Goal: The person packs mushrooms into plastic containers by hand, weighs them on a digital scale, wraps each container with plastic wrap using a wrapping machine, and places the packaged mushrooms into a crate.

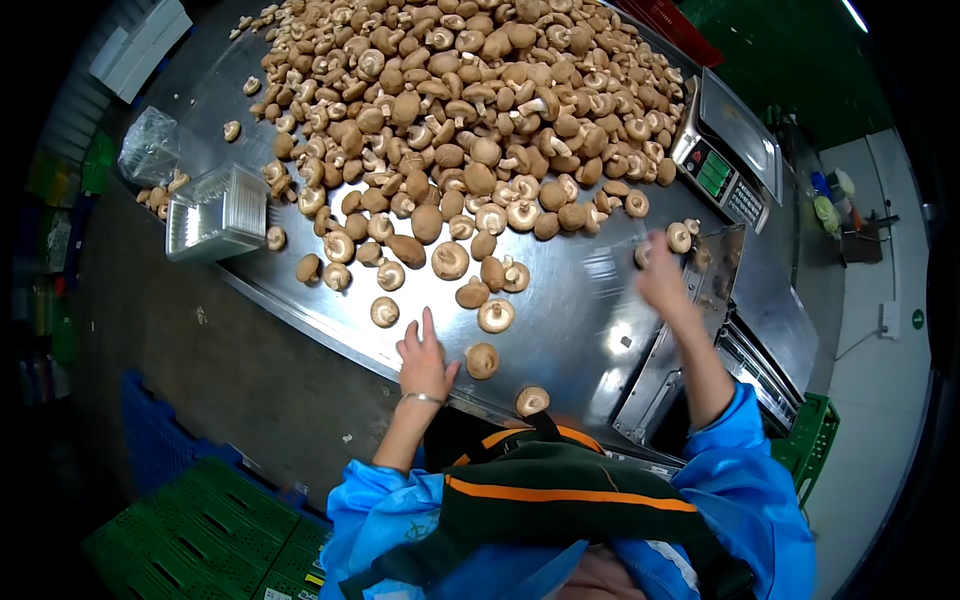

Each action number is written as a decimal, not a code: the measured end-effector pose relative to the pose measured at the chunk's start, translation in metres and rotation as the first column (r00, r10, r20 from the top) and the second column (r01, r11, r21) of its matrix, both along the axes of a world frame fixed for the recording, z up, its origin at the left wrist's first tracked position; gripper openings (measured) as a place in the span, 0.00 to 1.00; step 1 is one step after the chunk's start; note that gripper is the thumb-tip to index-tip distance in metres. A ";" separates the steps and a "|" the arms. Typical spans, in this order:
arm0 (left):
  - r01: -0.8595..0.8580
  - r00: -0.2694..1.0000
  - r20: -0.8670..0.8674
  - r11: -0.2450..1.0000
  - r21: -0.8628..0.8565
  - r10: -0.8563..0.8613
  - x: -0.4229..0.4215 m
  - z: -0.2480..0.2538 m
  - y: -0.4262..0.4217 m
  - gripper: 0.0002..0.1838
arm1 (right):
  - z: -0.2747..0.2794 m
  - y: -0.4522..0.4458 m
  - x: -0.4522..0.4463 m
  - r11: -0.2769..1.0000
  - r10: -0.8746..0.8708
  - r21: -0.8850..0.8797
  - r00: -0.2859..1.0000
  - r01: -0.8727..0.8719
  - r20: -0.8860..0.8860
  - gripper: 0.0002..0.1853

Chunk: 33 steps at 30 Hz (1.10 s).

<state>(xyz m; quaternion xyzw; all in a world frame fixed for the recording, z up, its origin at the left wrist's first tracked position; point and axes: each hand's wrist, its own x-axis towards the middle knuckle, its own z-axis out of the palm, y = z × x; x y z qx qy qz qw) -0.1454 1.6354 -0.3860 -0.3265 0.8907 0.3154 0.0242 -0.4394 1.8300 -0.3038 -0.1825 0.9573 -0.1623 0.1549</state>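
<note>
A large heap of brown mushrooms (480, 110) covers the far part of the metal table (570, 330), with loose ones spread toward the near edge. My left hand (426, 362) is over the table's near edge, fingers apart and holding nothing, just below a single mushroom (384, 311). On the right, my right hand (660, 275) reaches toward a few mushrooms (679, 237) beside the scale; it is blurred, and another mushroom lies partly behind its fingers. Whether it grips that one cannot be made out.
A digital scale (716, 172) stands at the right of the heap. Stacked clear trays (217, 213) and a plastic bag (150, 146) sit at the left edge. A metal machine (675, 375) adjoins the table at right. Green crates (190, 530) stand low on the left.
</note>
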 end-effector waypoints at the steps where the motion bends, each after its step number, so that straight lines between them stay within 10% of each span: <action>1: 0.003 0.999 -0.035 1.000 0.010 -0.002 -0.011 -0.006 0.002 0.53 | 0.010 0.002 -0.018 0.990 -0.077 0.110 0.989 0.091 -0.127 0.28; 6: -0.056 0.960 -0.266 0.989 0.137 0.091 -0.090 -0.027 0.005 0.60 | -0.008 -0.038 -0.052 0.903 -0.183 0.373 0.977 0.211 -0.110 0.35; 8: -0.143 0.896 -0.390 0.969 0.203 0.214 -0.122 -0.030 -0.002 0.63 | -0.009 -0.072 -0.041 0.967 -0.254 0.050 0.946 0.249 0.201 0.38; 12: -0.124 0.867 -0.422 0.936 0.330 0.264 -0.170 -0.023 -0.036 0.66 | -0.046 -0.105 -0.020 0.896 -0.261 -0.333 0.955 0.293 0.138 0.44; 14: -0.041 0.765 -0.584 0.927 0.373 0.270 -0.186 -0.028 -0.059 0.66 | -0.062 -0.114 -0.016 0.653 -0.304 -0.536 0.833 0.536 0.462 0.44; 16: 0.103 0.799 -0.430 0.608 0.787 0.422 -0.198 0.014 -0.074 0.62 | -0.051 -0.132 0.000 0.345 -0.189 -0.563 0.644 0.751 0.742 0.44; 17: 0.176 0.789 -0.586 0.846 0.503 0.184 -0.208 0.005 -0.083 0.57 | -0.067 -0.141 0.003 0.219 -0.136 -0.616 0.649 0.756 0.748 0.44; 20: 0.294 0.841 -0.537 0.892 0.344 -0.069 -0.225 0.046 -0.086 0.52 | -0.100 -0.159 0.005 -0.091 -0.021 -0.612 0.613 0.786 0.790 0.45; 24: 0.383 0.843 -0.373 0.919 -0.091 -0.388 -0.200 0.039 -0.047 0.48 | -0.092 -0.125 -0.003 0.072 0.261 -0.451 0.420 0.890 0.870 0.42; 28: 0.547 0.776 -0.360 0.837 -0.028 -0.519 -0.183 0.033 -0.027 0.46 | -0.090 -0.076 0.018 0.308 0.015 -0.328 0.340 0.893 0.940 0.31; 30: 0.604 0.763 -0.449 0.762 0.236 -0.466 -0.174 0.038 -0.021 0.46 | -0.081 -0.068 0.032 0.226 -0.026 -0.265 0.277 0.938 0.960 0.29; 33: 0.590 0.726 -0.539 0.789 0.168 -0.428 -0.162 0.042 -0.012 0.46 | -0.085 -0.056 0.048 0.181 0.109 -0.175 0.157 0.968 0.982 0.29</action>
